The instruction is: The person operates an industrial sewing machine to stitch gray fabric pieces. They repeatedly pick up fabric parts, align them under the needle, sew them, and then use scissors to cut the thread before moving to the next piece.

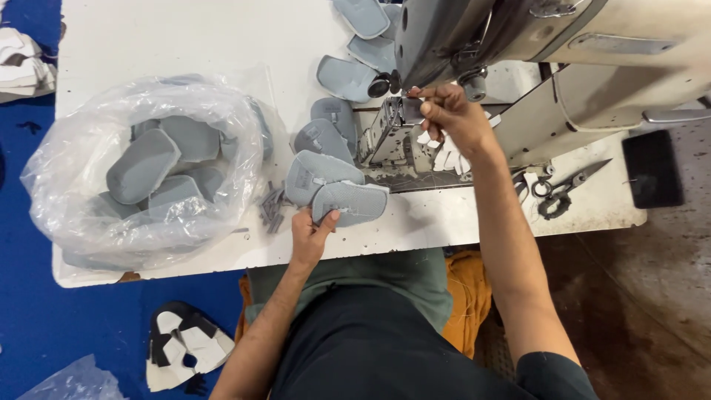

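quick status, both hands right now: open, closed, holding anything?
Left hand: closed on the edge of a grey padded piece lying on the white table.
Right hand: fingers pinched at the sewing machine needle area; what it pinches cannot be told.

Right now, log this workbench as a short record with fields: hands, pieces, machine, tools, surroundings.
left hand: left hand grips the edge of a grey padded piece at the table's front
right hand: right hand reaches under the sewing machine head, fingertips at the needle area
pieces: more grey pieces trail along the white table behind the held one
bag: clear plastic bag full of grey pieces, left of the hands
tools: scissors lie right of the machine
floor: blue mat with white-and-black cut parts
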